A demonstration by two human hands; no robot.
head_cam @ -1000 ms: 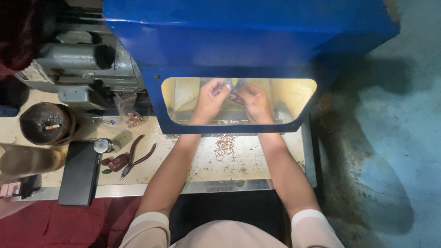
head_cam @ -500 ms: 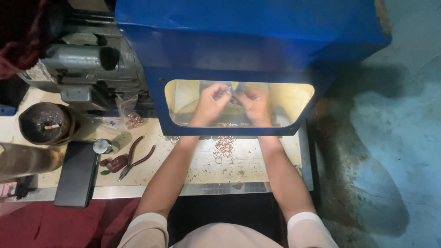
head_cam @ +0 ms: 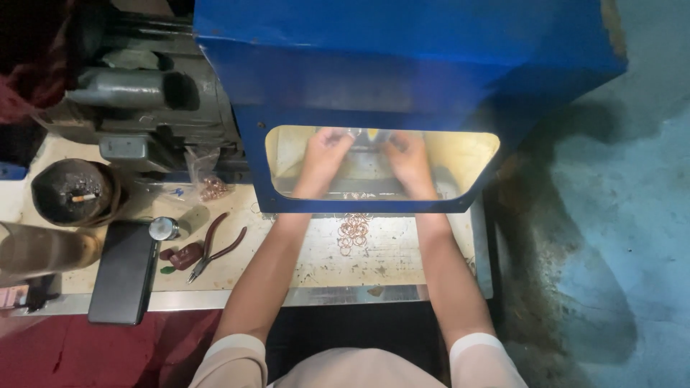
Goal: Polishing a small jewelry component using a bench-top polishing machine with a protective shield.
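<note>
Left hand: we see our left hand (head_cam: 321,164) behind the blue hood's (head_cam: 402,65) yellow window, fingers curled, pinching something small; what, we cannot tell.
Right hand: our right hand (head_cam: 412,164) mirrors it, fingertips almost meeting the left's.
Rings: copper rings (head_cam: 354,231) heaped mid-workbench (head_cam: 402,262), just outside the window, between our forearms.
Left side of bench: pliers (head_cam: 215,248), dark phone (head_cam: 123,271) near the front edge, ashtray (head_cam: 75,192) behind.
</note>
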